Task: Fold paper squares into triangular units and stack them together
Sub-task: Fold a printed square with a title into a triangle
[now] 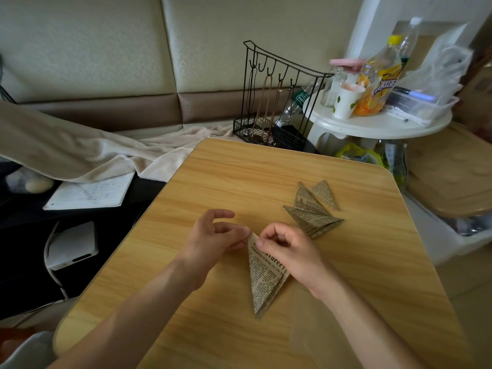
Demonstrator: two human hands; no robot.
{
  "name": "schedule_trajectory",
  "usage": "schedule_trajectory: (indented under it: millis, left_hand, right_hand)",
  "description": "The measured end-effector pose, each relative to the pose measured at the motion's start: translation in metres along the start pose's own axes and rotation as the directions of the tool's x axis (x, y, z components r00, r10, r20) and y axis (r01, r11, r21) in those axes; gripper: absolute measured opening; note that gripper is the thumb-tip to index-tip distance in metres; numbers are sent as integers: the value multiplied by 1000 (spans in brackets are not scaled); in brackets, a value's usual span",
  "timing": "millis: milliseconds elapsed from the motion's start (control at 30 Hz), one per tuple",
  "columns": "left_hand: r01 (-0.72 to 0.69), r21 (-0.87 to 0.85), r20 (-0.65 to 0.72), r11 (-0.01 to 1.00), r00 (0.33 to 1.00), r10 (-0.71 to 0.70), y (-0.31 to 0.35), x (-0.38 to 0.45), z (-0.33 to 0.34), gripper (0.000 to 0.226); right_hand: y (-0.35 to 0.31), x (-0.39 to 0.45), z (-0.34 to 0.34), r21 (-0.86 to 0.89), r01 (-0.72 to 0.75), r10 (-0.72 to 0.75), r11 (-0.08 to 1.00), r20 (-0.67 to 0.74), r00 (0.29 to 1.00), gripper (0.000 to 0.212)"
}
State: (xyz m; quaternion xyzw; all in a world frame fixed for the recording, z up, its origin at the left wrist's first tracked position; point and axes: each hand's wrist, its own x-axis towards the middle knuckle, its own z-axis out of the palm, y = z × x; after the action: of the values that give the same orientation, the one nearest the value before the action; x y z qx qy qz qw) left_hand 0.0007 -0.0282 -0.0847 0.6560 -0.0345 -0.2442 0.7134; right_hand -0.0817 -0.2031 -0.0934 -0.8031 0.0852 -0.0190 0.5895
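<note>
Fingers of left hand (213, 235) and right hand (287, 249) — pinching paper triangle (263, 278)

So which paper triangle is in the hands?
The long triangle nearest the person: both hands pinch its top corner. The other triangles lie untouched, farther right.
</note>
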Motion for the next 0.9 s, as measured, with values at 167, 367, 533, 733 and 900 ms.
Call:
schedule_trajectory:
  millis: [167, 367, 533, 733, 900]
  left_hand:
    - [-35, 26, 58, 999, 998, 34, -1, -3, 2, 43]
    - [-1, 59, 92, 998, 996, -4, -3, -7, 7, 46]
    - [-36, 185, 160, 982, 987, 6, -1, -8, 5, 49]
    - [-38, 239, 196, 970, 981, -10, -3, -8, 7, 37]
    - [-61, 294, 217, 954, 976, -4, -4, -8, 7, 9]
  right_hand:
    - [2, 1, 1, -26, 23, -23, 999, 6, 1000, 10]
    - [4, 0, 3, 53, 48, -43, 997, -95, 995, 10]
    - [4, 0, 4, 85, 35, -31, 996, -54, 998, 7]
    - [6, 0, 5, 126, 51, -39, 991, -95, 995, 11]
    - [5, -1, 2, 244, 24, 3, 969, -110, 994, 12]
